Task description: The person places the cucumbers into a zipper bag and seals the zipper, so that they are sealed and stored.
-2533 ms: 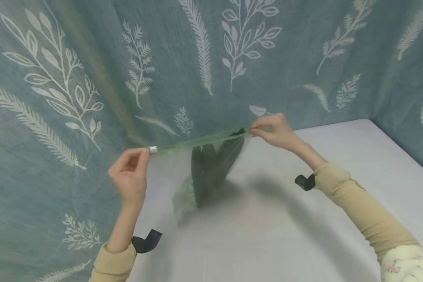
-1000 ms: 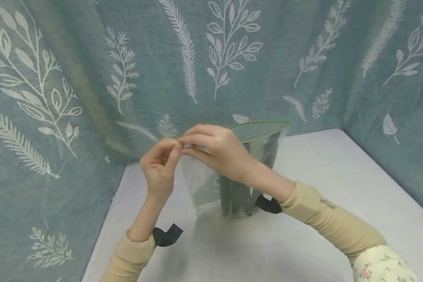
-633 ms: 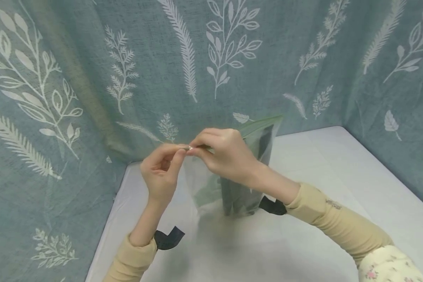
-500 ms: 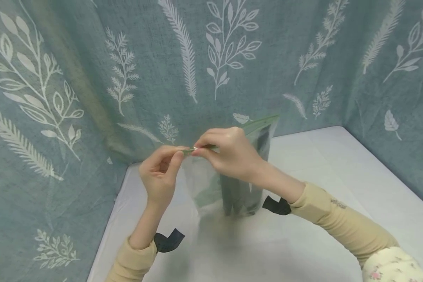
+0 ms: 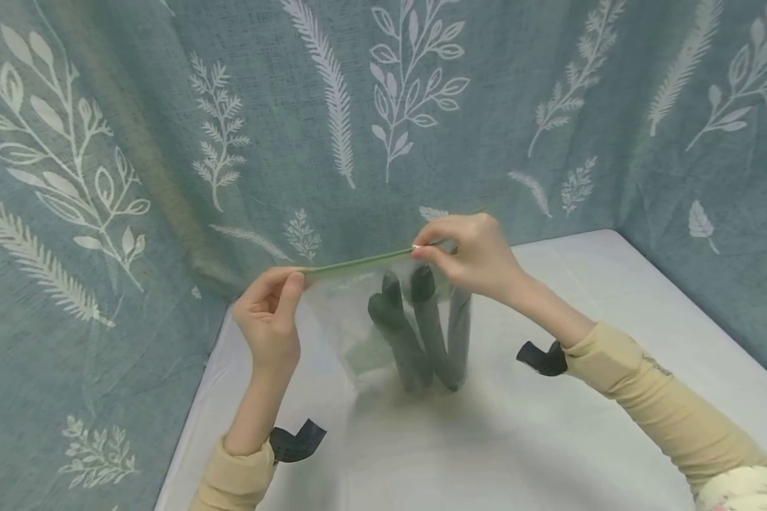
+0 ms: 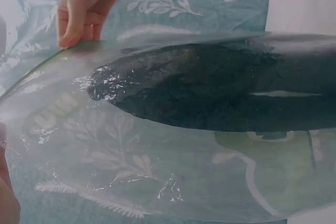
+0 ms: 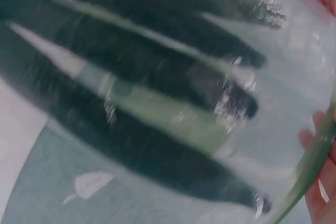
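A clear zip bag (image 5: 339, 333) with a green zip strip (image 5: 361, 261) stands upright on the white table. Several long dark green cucumbers (image 5: 422, 341) are inside it, also seen through the film in the left wrist view as cucumbers (image 6: 210, 85). My left hand (image 5: 270, 323) pinches the left end of the strip between thumb and fingers. Farther right along the strip, my right hand (image 5: 476, 255) pinches the small white slider (image 5: 417, 247). Between the hands the strip runs taut and its two edges lie together. The right hand mostly hides the strip's far end.
A white-covered table (image 5: 550, 312) reaches to a blue-green curtain (image 5: 262, 106) with white leaf prints, which hangs at the back and sides. Black bands (image 5: 297, 441) with a camera piece sit at both wrists.
My right hand, earlier close beside the left one, has slid right along the strip with the slider. The gaping bag mouth has come together behind it. My left hand has shifted slightly left.
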{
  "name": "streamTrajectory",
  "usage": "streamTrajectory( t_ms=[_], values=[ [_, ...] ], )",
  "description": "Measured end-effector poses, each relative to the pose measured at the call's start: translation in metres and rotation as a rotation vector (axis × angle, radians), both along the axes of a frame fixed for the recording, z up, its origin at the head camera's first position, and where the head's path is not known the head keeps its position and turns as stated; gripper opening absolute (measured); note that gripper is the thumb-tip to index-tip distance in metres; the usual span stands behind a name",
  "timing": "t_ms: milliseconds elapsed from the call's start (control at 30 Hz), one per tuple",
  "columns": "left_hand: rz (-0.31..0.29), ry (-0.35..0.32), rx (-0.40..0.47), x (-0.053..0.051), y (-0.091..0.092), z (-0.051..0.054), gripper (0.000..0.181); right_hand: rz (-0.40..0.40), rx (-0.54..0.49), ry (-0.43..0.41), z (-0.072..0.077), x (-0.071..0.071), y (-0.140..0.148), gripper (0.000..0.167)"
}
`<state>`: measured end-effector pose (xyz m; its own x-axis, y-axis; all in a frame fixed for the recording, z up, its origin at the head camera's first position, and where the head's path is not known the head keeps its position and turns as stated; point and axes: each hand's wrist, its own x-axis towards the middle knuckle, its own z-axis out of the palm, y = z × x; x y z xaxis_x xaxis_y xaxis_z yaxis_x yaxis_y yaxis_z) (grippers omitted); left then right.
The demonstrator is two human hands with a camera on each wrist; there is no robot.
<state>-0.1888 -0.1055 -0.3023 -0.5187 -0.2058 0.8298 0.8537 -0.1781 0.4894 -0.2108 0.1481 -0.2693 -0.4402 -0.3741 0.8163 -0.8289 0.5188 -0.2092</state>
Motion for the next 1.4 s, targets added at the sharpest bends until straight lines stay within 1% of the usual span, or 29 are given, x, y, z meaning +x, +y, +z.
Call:
streamTrajectory(
  t_ms=[67,233,367,567,633,733,800,833,900,1000,1033,1067,1100,1133,1167,1200,1233,1267,1300,1333,1367,1400],
  values=[
    [0.009,-0.009,0.015,-0.002,-0.002,-0.001,0.024,-0.032,0.001,-0.006,-0.001,-0.002,0.007,0.009],
    [0.000,-0.032,0.064,-0.006,-0.007,-0.002,0.026,-0.120,0.010,-0.001,-0.003,-0.007,0.025,0.009],
    [0.014,-0.051,0.095,-0.007,-0.011,-0.005,0.028,-0.179,0.019,-0.004,-0.009,-0.009,0.037,0.009],
    [0.025,-0.094,0.129,-0.008,-0.018,-0.009,0.025,-0.284,-0.023,-0.036,-0.021,-0.011,0.059,0.007],
    [0.021,-0.103,0.143,-0.008,-0.020,-0.010,0.025,-0.295,-0.046,-0.056,-0.026,-0.010,0.065,0.006],
    [-0.029,-0.111,0.165,-0.007,-0.021,-0.012,0.024,-0.251,-0.119,-0.123,-0.033,-0.007,0.069,0.004],
    [-0.071,-0.117,0.166,-0.005,-0.022,-0.013,0.024,-0.179,-0.201,-0.219,-0.039,-0.003,0.069,0.006],
    [-0.096,-0.119,0.165,-0.004,-0.022,-0.014,0.024,-0.124,-0.253,-0.286,-0.042,-0.001,0.068,0.008],
    [-0.138,-0.120,0.152,-0.002,-0.022,-0.015,0.024,0.011,-0.365,-0.440,-0.051,0.002,0.067,0.013],
    [-0.202,-0.115,0.132,0.001,-0.022,-0.016,0.022,0.282,-0.526,-0.681,-0.067,0.002,0.064,0.017],
    [-0.225,-0.114,0.131,0.002,-0.021,-0.017,0.021,0.362,-0.559,-0.744,-0.073,0.001,0.062,0.022],
    [-0.251,-0.115,0.134,0.003,-0.021,-0.017,0.020,0.424,-0.580,-0.798,-0.079,0.000,0.059,0.027],
    [-0.274,-0.117,0.133,0.003,-0.020,-0.017,0.019,0.470,-0.597,-0.846,-0.086,-0.002,0.056,0.033],
    [-0.298,-0.119,0.131,0.003,-0.019,-0.018,0.018,0.500,-0.589,-0.884,-0.092,-0.003,0.053,0.042],
    [-0.320,-0.120,0.127,0.003,-0.019,-0.019,0.016,0.500,-0.550,-0.903,-0.098,-0.004,0.050,0.051],
    [-0.342,-0.118,0.114,0.003,-0.020,-0.020,0.015,0.479,-0.498,-0.917,-0.103,-0.005,0.047,0.053],
    [-0.362,-0.117,0.095,0.001,-0.021,-0.022,0.012,0.446,-0.447,-0.925,-0.108,-0.005,0.045,0.050],
    [-0.384,-0.121,0.064,-0.001,-0.024,-0.026,0.012,0.413,-0.405,-0.937,-0.112,-0.006,0.043,0.043],
    [-0.405,-0.141,0.019,-0.004,-0.028,-0.030,0.020,0.373,-0.359,-0.941,-0.116,-0.005,0.041,0.038],
    [-0.424,-0.170,-0.045,-0.008,-0.033,-0.036,0.032,0.343,-0.317,-0.938,-0.118,-0.005,0.040,0.033],
    [-0.425,-0.218,-0.137,-0.012,-0.038,-0.044,0.047,0.311,-0.296,-0.940,-0.121,-0.005,0.040,0.028],
    [-0.423,-0.278,-0.248,-0.016,-0.043,-0.052,0.062,0.293,-0.295,-0.950,-0.123,-0.004,0.039,0.024]
  ],
)
